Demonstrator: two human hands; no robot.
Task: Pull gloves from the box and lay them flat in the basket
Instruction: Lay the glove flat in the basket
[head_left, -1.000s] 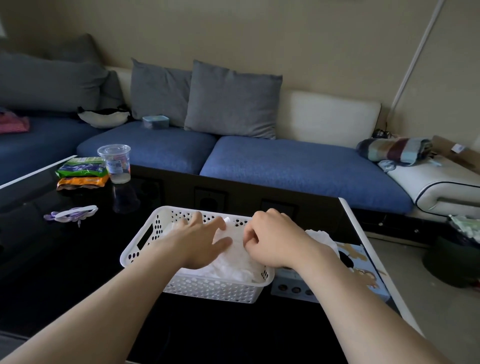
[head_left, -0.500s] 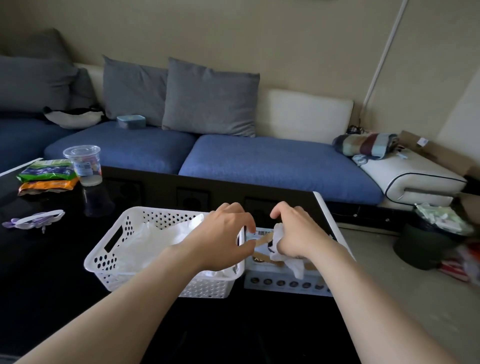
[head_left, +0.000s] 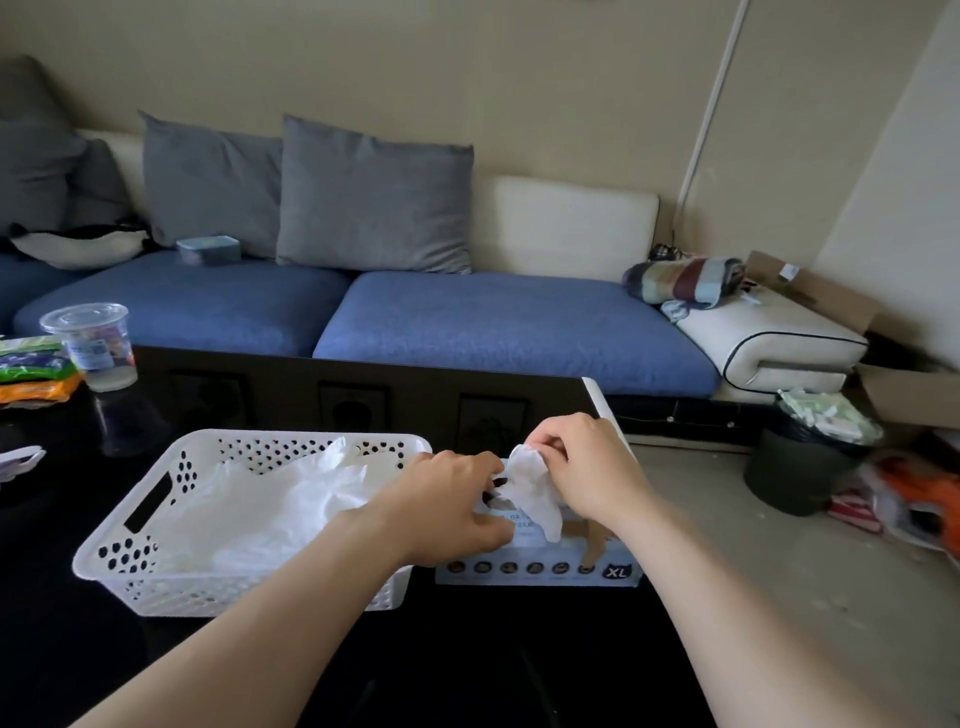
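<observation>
Pinched a crumpled white glove (head_left: 535, 493) in the right hand (head_left: 592, 467), just above the box (head_left: 540, 569). Curled the left hand (head_left: 447, 512) against it; could not tell whether gripping. Noted more gloves (head_left: 260, 509) in the basket (head_left: 182, 592) beside the box, sofa (head_left: 493, 322) beyond.

Colours and patterns I read from the head view.
White basket (head_left: 176, 467) with round-hole pattern; white glove (head_left: 532, 483); pale blue box (head_left: 535, 569) with dark round icons; black table (head_left: 467, 649); blue sofa cushions (head_left: 493, 322); grey pillows (head_left: 374, 197); striped blanket (head_left: 685, 278).
</observation>
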